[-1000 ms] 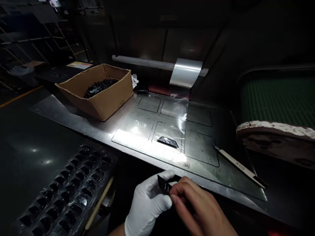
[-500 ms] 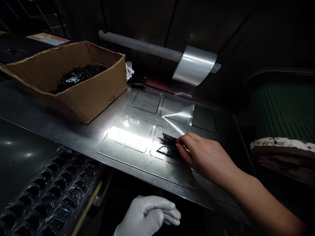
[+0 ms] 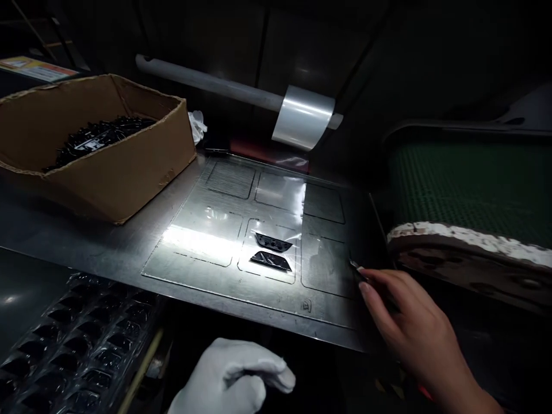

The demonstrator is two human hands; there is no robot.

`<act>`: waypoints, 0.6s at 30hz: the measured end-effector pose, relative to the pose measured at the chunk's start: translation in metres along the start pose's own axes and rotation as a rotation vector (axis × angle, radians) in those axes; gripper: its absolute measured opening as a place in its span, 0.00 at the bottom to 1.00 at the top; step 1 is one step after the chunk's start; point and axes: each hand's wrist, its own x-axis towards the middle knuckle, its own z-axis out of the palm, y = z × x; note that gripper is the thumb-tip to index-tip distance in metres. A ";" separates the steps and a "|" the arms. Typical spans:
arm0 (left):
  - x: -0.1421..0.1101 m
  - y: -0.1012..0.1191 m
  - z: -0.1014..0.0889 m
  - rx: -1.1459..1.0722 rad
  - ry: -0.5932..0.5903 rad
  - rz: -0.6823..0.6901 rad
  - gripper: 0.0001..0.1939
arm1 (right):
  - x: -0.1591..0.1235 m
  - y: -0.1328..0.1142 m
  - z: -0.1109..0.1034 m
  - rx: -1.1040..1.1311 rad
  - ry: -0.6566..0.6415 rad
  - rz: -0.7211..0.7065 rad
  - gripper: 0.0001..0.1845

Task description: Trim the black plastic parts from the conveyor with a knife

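Black plastic parts, two of them, lie one behind the other on the metal plate (image 3: 202, 247): the near part (image 3: 271, 261) and the far part (image 3: 272, 241), both under a strip of clear film (image 3: 280, 195) that runs back at 12 o'clock to the roll (image 3: 303, 118) on its bar.

From the near part, the bare right hand (image 3: 414, 328) is at about 4 o'clock, well apart, at the plate's right edge. Its fingers curl around a thin tool (image 3: 357, 268) whose tip pokes out past the fingertips; how firmly it is gripped cannot be told in the dim light. The gloved left hand (image 3: 235, 376) is at 6 o'clock from the parts, below the plate's front edge, loosely curled with nothing seen in it.

At 10 o'clock sits a cardboard box (image 3: 107, 167) holding more black parts. A dark tray (image 3: 64, 351) of pockets lies at 8 o'clock, and a green belt (image 3: 470, 184) at 2 o'clock.
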 end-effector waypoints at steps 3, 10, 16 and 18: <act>0.012 0.021 -0.012 0.052 -0.112 0.182 0.18 | -0.032 0.038 0.002 -0.103 0.020 0.040 0.22; 0.053 0.073 -0.032 0.333 0.224 0.365 0.11 | -0.039 0.060 0.011 -0.139 0.124 0.082 0.18; 0.121 0.099 -0.053 0.999 0.151 0.526 0.15 | -0.012 0.019 -0.005 0.036 0.088 0.077 0.17; 0.138 0.097 -0.059 1.121 0.065 0.485 0.14 | 0.009 -0.005 -0.009 0.102 0.006 -0.086 0.16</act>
